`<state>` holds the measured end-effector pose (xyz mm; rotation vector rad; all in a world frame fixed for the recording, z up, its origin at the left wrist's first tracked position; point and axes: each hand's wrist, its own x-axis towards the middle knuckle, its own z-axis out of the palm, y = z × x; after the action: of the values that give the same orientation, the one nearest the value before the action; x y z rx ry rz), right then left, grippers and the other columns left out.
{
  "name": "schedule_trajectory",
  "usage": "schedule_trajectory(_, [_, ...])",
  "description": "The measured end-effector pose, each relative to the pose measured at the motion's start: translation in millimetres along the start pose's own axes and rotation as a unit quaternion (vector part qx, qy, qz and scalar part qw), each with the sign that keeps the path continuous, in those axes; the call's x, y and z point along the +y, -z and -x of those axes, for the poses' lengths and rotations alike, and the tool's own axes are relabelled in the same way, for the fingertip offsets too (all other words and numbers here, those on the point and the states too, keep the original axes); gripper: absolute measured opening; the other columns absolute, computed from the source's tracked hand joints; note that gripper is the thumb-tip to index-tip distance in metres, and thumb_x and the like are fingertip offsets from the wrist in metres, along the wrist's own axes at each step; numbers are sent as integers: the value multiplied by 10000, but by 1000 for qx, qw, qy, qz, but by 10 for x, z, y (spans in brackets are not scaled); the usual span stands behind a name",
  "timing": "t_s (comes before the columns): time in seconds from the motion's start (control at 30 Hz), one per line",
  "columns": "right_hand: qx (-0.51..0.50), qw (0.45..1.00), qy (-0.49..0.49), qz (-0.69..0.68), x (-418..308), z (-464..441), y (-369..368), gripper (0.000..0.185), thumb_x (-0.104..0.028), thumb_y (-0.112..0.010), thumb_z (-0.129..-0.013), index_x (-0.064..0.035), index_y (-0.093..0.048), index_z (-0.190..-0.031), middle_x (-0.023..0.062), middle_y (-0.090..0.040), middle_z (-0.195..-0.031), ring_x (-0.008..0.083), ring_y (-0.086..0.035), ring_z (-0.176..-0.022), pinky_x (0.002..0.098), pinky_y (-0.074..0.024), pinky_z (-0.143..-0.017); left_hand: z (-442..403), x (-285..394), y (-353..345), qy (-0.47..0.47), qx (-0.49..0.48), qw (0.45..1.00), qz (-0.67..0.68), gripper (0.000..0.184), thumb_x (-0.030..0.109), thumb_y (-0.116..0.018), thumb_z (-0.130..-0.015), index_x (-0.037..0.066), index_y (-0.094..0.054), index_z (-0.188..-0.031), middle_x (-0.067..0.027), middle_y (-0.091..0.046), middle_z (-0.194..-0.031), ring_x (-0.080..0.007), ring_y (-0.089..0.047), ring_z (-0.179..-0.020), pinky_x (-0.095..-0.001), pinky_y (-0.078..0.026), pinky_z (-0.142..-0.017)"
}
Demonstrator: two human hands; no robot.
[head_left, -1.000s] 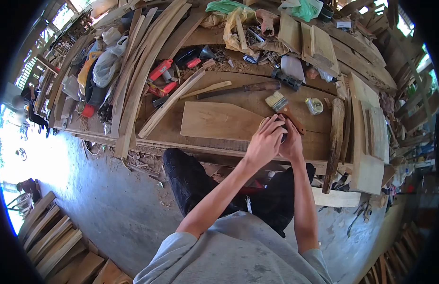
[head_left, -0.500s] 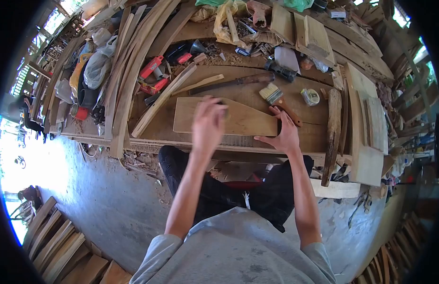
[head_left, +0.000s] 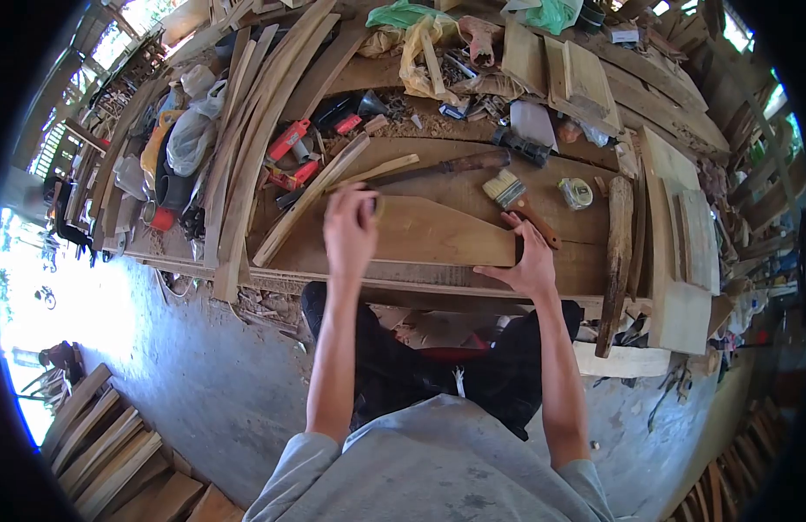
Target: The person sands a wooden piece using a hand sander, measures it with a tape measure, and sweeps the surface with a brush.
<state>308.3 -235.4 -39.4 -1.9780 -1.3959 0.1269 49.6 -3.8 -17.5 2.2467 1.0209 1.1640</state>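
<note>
A flat wooden board (head_left: 438, 233), tapered towards the right, lies on the workbench (head_left: 586, 252). Near the board's left end is my left hand (head_left: 349, 228), its fingers curled round a small dark object (head_left: 369, 211) with a yellowish edge, too small to name. My right hand (head_left: 531, 259) rests at the board's narrow right end, thumb and fingers spread apart against it. Just above that hand lies a paintbrush (head_left: 523, 207) with a wooden handle. A long dark tool (head_left: 446, 167) with a wooden handle lies behind the board, beside a thin wooden strip (head_left: 381, 168).
A tape measure (head_left: 576, 193) lies right of the paintbrush. Long planks (head_left: 262, 148) and red tools (head_left: 290, 143) are at the left. A rough stick (head_left: 616, 261) and stacked boards (head_left: 681, 252) stand at the right. Plastic bags (head_left: 194, 130) lie far left.
My left hand has moved from beside my right hand to the board's left end with the small object. My right hand has opened out against the right end.
</note>
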Motion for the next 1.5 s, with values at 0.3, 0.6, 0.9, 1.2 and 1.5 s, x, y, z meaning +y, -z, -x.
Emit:
schedule_trajectory(0.3, [19,999,43,16,-18,1,26,953,-521,-1018,-681,-9,-604,-1369,149,-713,-1431,359,-689,-1294,480,-550,-1114,340,1114,-912,-82,-110,985,102,149,13,-703,-977,66,-775,-1096,-141,-762,-1276,-380,-662,-1339,-499,-528,-1151])
schedule_trajectory(0.6, [-13,1000,-8,0,-5,10,27,950,-595,-1020,-649,-22,-603,-1281,129,-717,-1415,353,-676,-1328,476,-543,-1115,317,842,-531,-66,-98,990,79,129,37,-700,-999,72,-779,-1094,-143,-759,-1298,-377,-664,-1357,-509,-523,-1161])
schedule_trajectory(0.9, [1,1000,0,-8,18,-3,16,996,-615,-1016,-644,-27,-571,-1313,95,-705,-1449,349,-666,-1347,482,-537,-1125,84,362,-317,-36,-28,999,15,130,34,-711,-996,71,-786,-1096,-159,-774,-1254,-393,-695,-1290,-479,-559,-1106])
schedule_trajectory(1.2, [27,999,0,-32,155,43,-102,986,-556,-1032,-640,-33,-602,-1357,115,-700,-1453,354,-640,-1387,489,-514,-1164,530,1291,-1004,-104,-117,977,145,126,40,-736,-975,75,-788,-1084,-116,-764,-1301,-365,-663,-1359,-496,-526,-1160])
schedule_trajectory(1.5, [-2,1000,-4,-2,8,6,11,954,-609,-1017,-651,-37,-557,-1259,107,-697,-1475,350,-649,-1378,475,-517,-1158,136,-46,165,-9,28,999,-35,126,34,-688,-1026,66,-779,-1109,-177,-771,-1271,-432,-687,-1313,-502,-554,-1104])
